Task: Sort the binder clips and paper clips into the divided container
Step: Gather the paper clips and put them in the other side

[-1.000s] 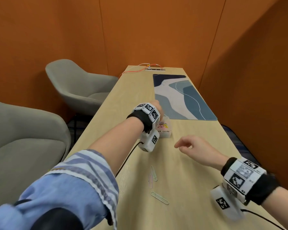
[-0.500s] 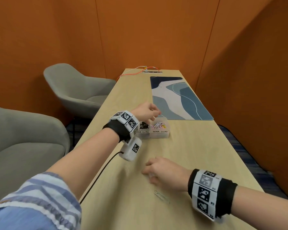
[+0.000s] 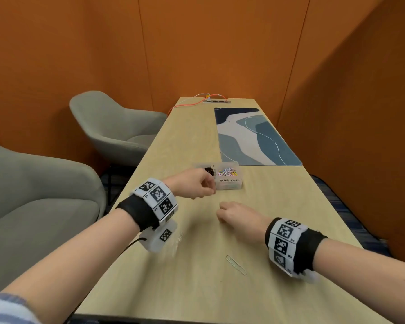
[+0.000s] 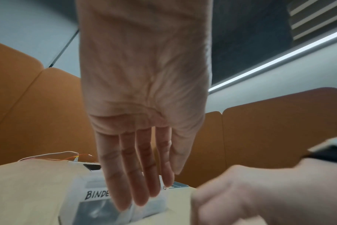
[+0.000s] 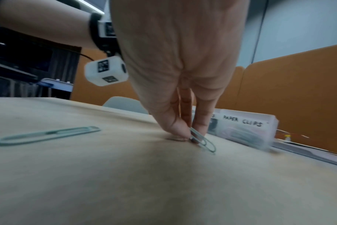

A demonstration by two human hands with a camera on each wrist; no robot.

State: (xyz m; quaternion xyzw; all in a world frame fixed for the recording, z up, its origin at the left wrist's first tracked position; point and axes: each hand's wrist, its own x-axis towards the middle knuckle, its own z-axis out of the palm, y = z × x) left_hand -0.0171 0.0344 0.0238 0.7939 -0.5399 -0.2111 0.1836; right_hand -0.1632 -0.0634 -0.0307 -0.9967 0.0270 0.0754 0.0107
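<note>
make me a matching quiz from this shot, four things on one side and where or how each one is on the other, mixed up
Things:
1. left hand
2. right hand
3. loose green paper clip
4. black binder clips

States:
A. lying flat on the table, nothing touching it
B. inside the left compartment of the divided container
C. fingers straight, holding nothing, in front of the container
D. pinching a paper clip whose far end touches the table

Pairs: 1-C, 2-D, 3-A, 4-B
</note>
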